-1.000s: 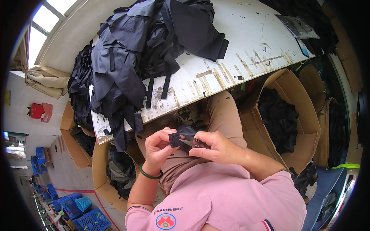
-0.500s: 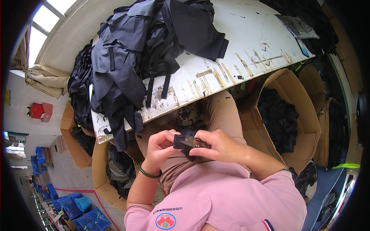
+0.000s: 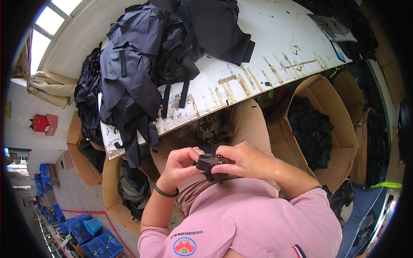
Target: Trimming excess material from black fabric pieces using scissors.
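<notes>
My left hand (image 3: 177, 165) pinches a small black strap piece (image 3: 201, 166) between thumb and fingers, above my lap. My right hand (image 3: 246, 160) is closed around thread snips (image 3: 208, 160) with a dark body; their pale metal blades point left and meet the strap piece. Dark material hangs just below the fingers, and where it joins the strap cannot be made out. Beyond my hands, a large heap of black fabric pieces (image 3: 133, 56) covers the left part of the white table (image 3: 275, 36), with straps dangling over its front edge.
Right of my legs stands an open cardboard box (image 3: 344, 129) filled with black pieces. Another cardboard box (image 3: 112, 195) holding dark fabric is at my left, with a further box (image 3: 75, 148) behind it. A plastic bag (image 3: 329, 29) lies on the table's right. Blue crates (image 3: 102, 246) sit on the floor, lower left.
The strap piece has turned and shifted slightly down between my hands. The snips' blades now lie closer across it. Both hands keep their holds.
</notes>
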`<action>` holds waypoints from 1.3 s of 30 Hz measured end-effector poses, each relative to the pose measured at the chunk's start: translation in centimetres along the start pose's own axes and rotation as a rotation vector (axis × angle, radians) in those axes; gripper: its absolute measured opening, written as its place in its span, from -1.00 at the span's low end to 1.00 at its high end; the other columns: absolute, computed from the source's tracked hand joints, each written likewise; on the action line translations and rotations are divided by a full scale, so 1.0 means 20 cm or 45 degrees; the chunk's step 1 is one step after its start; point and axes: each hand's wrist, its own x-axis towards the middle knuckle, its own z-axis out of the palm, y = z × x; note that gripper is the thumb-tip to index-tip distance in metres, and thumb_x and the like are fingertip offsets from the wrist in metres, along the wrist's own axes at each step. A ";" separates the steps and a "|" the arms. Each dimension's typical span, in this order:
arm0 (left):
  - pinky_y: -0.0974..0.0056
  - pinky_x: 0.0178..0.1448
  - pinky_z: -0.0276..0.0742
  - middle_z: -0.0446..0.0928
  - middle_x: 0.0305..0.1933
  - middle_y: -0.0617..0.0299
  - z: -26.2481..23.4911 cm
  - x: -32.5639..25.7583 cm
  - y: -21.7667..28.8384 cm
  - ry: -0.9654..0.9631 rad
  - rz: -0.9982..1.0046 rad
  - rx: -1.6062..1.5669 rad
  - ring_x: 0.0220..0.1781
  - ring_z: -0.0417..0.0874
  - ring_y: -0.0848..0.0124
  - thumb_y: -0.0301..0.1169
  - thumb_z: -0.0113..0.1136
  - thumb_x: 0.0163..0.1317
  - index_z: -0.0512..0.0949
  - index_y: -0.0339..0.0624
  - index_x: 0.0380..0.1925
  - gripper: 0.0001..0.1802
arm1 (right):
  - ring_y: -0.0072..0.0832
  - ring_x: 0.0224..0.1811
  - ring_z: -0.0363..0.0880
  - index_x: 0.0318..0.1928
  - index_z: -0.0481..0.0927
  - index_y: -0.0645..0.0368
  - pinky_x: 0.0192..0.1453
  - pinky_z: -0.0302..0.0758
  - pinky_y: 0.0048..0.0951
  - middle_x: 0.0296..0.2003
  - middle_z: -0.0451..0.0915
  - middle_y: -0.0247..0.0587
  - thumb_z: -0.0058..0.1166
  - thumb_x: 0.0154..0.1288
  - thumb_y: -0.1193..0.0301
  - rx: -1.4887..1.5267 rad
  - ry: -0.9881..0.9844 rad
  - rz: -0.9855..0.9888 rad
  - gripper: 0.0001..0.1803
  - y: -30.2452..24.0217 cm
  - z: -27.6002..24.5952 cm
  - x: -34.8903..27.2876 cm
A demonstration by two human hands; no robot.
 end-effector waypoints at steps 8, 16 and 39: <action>0.28 -0.01 0.42 0.62 -0.27 0.10 -0.02 0.00 0.01 -0.029 -0.031 0.093 -0.18 0.54 0.36 -0.60 0.31 0.03 0.56 -0.29 -0.44 -0.89 | -0.04 -0.57 0.50 -0.40 0.47 0.19 -0.46 0.39 -0.16 -0.64 0.50 -0.03 0.16 0.26 0.08 0.077 -0.046 0.066 -0.60 0.01 -0.01 -0.02; 0.32 -0.01 0.43 0.63 -0.29 0.09 -0.10 0.05 0.06 -0.308 -0.205 -0.059 -0.19 0.57 0.37 -0.63 0.29 -0.01 0.57 -0.36 -0.40 -0.87 | -0.25 -0.61 0.47 -0.31 0.51 0.22 -0.46 0.39 -0.30 -0.62 0.48 -0.15 0.25 0.21 0.14 0.079 -0.234 0.043 -0.62 -0.01 -0.05 -0.02; 0.39 -0.01 0.50 0.66 -0.27 0.11 -0.12 0.08 0.05 -0.559 -0.810 -0.325 -0.19 0.65 0.44 -0.65 0.29 0.03 0.59 -0.37 -0.33 -0.83 | -0.12 -0.58 0.52 -0.34 0.50 0.13 -0.50 0.41 -0.23 -0.66 0.48 -0.14 0.20 0.22 0.10 -0.159 -0.316 -0.233 -0.65 0.03 -0.03 -0.01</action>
